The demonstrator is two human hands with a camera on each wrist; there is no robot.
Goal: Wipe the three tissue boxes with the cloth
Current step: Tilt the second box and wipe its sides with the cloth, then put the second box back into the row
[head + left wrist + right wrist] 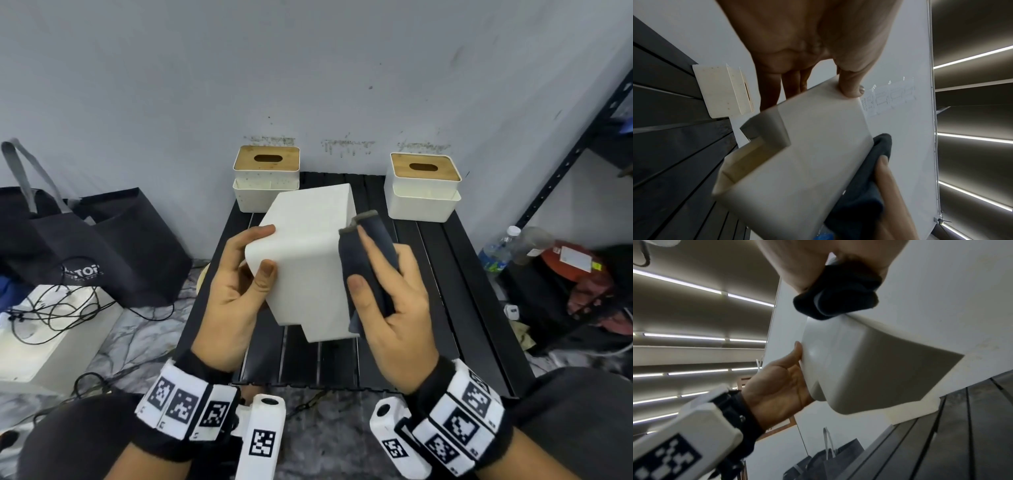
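Over the black slatted worktop (428, 274) we are holding the white rectangular plastic tissue box (308, 260) tilted in the air, its long axis running away from us. Our left hand (236, 291) is gripping its near left corner, while our right hand (394, 308), curled round the dark folded cloth (370, 260), is pressing it against the box's right side.

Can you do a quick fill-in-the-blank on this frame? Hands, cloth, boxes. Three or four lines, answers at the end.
1. The left hand holds a white tissue box lifted off the ___ slatted table.
2. The right hand presses a dark ___ against that box.
3. ___ other tissue boxes stand at the table's far end, left and right.
4. Their lids are ___.

Answers: black; cloth; two; wooden
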